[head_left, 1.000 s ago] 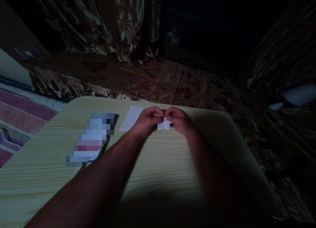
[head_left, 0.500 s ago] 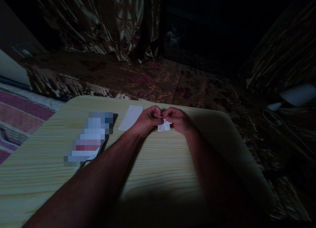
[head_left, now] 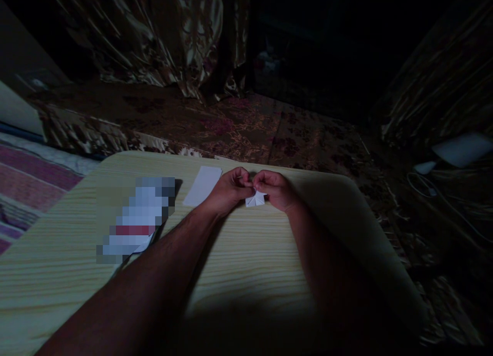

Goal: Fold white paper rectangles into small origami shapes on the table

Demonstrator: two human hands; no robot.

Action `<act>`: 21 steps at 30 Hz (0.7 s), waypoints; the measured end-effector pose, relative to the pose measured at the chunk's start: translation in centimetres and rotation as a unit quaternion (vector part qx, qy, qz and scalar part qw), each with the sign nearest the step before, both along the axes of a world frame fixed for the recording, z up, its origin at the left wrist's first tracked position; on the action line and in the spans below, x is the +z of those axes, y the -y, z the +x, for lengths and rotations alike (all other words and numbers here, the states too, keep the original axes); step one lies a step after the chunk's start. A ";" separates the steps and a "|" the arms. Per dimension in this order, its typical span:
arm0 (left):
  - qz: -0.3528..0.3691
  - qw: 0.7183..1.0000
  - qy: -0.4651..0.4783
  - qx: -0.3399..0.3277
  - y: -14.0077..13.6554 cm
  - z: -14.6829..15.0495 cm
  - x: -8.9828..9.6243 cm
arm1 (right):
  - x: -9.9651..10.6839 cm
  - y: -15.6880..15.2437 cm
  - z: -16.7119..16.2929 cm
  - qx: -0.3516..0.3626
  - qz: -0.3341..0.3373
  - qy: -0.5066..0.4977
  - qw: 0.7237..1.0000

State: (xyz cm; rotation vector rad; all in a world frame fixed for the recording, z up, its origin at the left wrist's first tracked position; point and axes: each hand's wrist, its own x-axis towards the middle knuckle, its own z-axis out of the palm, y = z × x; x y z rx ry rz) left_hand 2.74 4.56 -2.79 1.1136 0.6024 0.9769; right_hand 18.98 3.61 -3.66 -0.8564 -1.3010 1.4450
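Note:
A small folded white paper (head_left: 254,199) with creases running toward its middle is pinched between both hands near the far side of the wooden table (head_left: 250,258). My left hand (head_left: 231,189) closes thumb and fingers on its upper left part. From the other side, my right hand (head_left: 274,188) grips the upper right part, its fingertips almost meeting those of the left. The fingers cover the paper's top portion. Just left of my left hand lies a stack of white paper (head_left: 202,185), flat on the table.
A blurred-out, pixelated object (head_left: 136,217) lies left of my left forearm. Beyond the table's far edge is a patterned brown cloth surface (head_left: 215,125) with curtains (head_left: 185,37) above. At right, a pale lamp-like object (head_left: 462,149) and a white cable (head_left: 421,185) sit in shadow.
The hands keep nearly the same place and grip. The fingertips have shifted slightly on the paper's upper part, and the whole view has moved a little.

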 end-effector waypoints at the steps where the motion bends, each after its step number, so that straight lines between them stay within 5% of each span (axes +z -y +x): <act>1: 0.000 1.000 -0.003 0.000 0.0 0.0 0.0 | 0.0 0.0 0.0 -0.004 0.001 0.003 1.000; 21: 0.010 1.000 -0.013 0.018 0.2 -0.1 -0.1 | -0.3 -0.2 -0.2 -0.038 0.013 0.016 0.999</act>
